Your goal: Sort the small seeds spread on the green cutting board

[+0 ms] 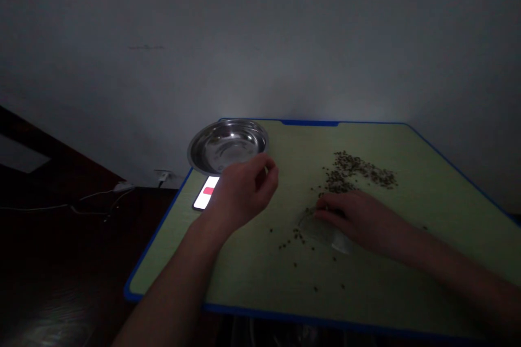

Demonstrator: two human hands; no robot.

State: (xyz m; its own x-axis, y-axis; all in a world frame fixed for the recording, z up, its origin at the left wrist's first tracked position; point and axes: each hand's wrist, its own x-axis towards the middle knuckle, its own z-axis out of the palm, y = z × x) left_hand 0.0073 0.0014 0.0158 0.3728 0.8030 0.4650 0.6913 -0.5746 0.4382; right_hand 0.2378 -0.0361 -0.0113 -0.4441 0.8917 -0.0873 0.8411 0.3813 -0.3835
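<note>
My left hand (248, 187) hovers over the table in front of the steel bowl (228, 149), thumb and fingertips pinched together. What sits between them, if anything, is too dark to make out. Lower right, my right hand (356, 217) has its thumb and fingers closed at the edge of a small see-through plastic bag (323, 230); the hand hides part of it. Small dark seeds (340, 179) are spread in a patch beyond that hand, and several loose seeds (299, 236) are scattered left of and in front of the bag.
A phone (200, 199) with a lit screen lies left, partly behind my left wrist. The pale green table (252, 276) has a blue rim and stands against a grey wall (285, 38). Cables and a socket (163, 174) are at the lower left.
</note>
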